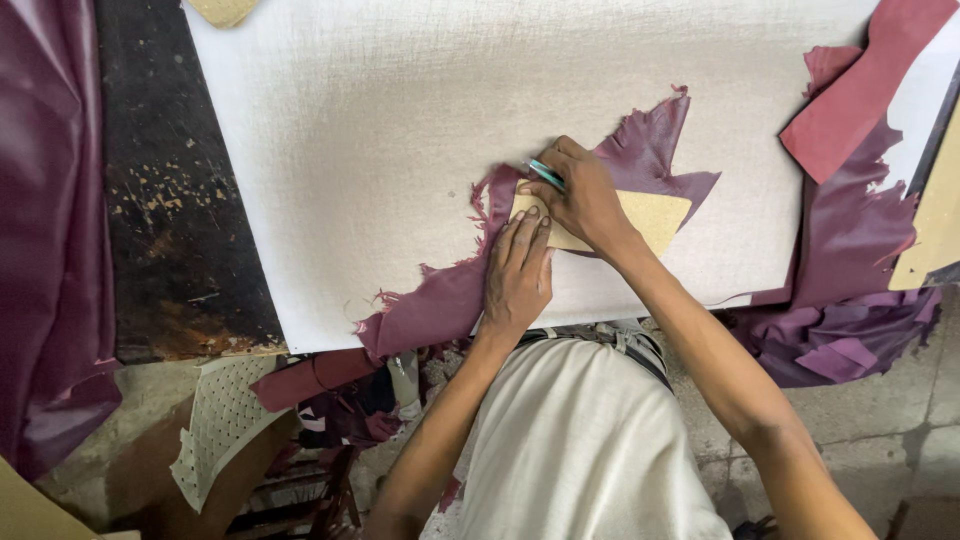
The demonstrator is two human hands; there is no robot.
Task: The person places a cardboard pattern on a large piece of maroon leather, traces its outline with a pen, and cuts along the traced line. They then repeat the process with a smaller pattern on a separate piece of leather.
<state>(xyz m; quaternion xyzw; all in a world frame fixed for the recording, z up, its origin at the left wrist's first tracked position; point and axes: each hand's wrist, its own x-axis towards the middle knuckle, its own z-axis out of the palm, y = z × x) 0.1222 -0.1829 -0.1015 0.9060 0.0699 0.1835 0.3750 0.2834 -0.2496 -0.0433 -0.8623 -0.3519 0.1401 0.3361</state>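
Soft, even daylight; the white board (400,150) on the desk is brightest, without glare. Faint shadows lie under the hands. The centre is sharp; the near floor (900,440) is dimmer, and edges bow slightly.

Pale woven cutting board (400,120): far and left portions bare, open to passage. Near edge blocked by a ragged maroon leather piece (440,295) and a tan card template (655,215). Right corner crowded by heaped purple leather offcuts (850,320) and a red leather strip (860,95).
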